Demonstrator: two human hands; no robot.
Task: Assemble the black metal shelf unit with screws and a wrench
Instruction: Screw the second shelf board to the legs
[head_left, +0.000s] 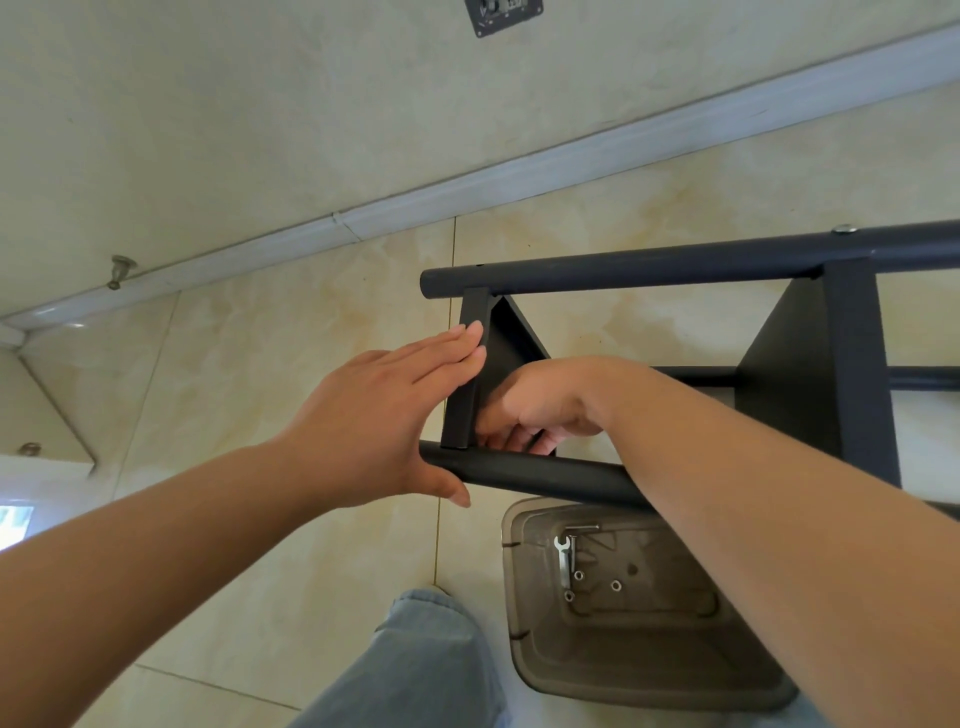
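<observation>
On the tiled floor (270, 571), the black shelf frame (810, 374) lies on its side. At its end, the left hand (374, 415) presses flat, fingers straight, on a crossbar (470, 364). The right hand (535, 410) curls behind it; I cannot tell what it holds. I think a screw is going in. Next comes the wrench (563, 561), in the tub's (524, 649) far corner.

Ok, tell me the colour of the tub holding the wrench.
Translucent brownish-grey; the tub shows in the head view, the only one here.
</observation>
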